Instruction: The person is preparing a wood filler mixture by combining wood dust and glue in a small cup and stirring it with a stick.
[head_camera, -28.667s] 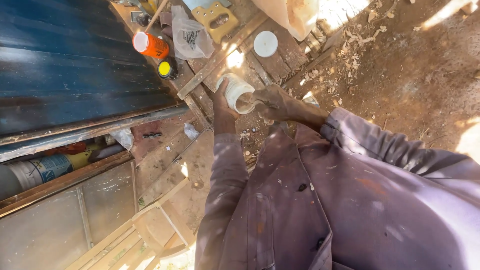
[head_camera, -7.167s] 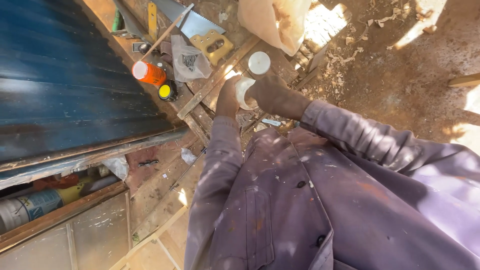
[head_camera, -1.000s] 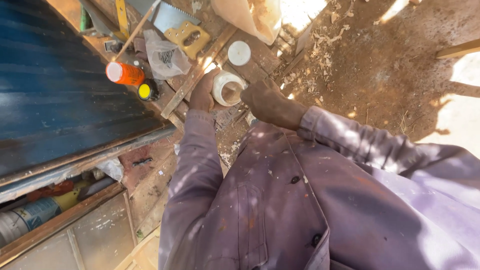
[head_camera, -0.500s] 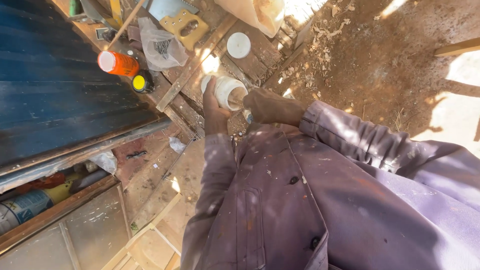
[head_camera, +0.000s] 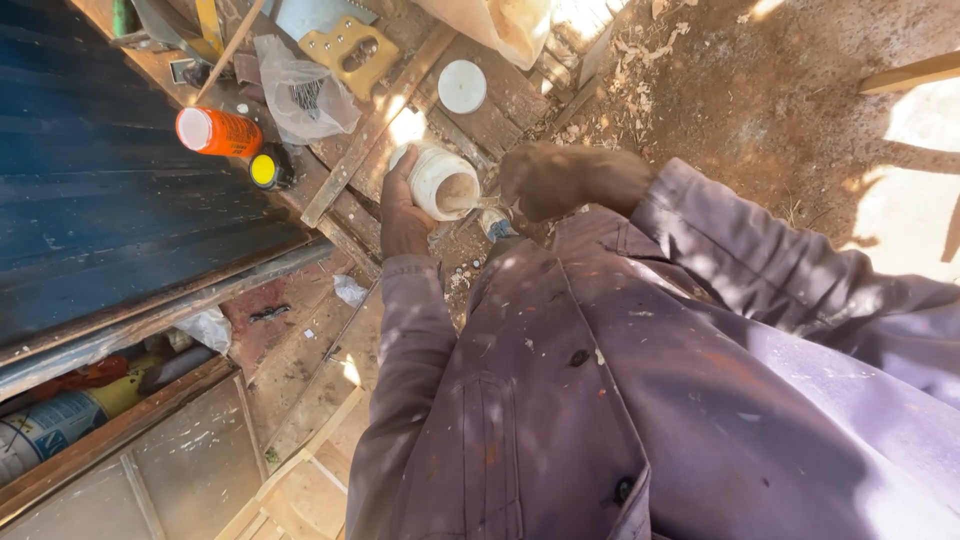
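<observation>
Near the upper middle of the frame, a person's left hand (head_camera: 402, 208) grips an open white jar (head_camera: 443, 181). Their right hand (head_camera: 560, 178) closes on a small tool dipped inside. The white lid (head_camera: 462, 86) lies apart above, still off.

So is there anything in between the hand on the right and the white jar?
Nothing visible blocks it. The right hand is beside the white jar's open mouth, with only a thin tool, too blurred to identify, reaching in. The left hand holds the jar.
</observation>
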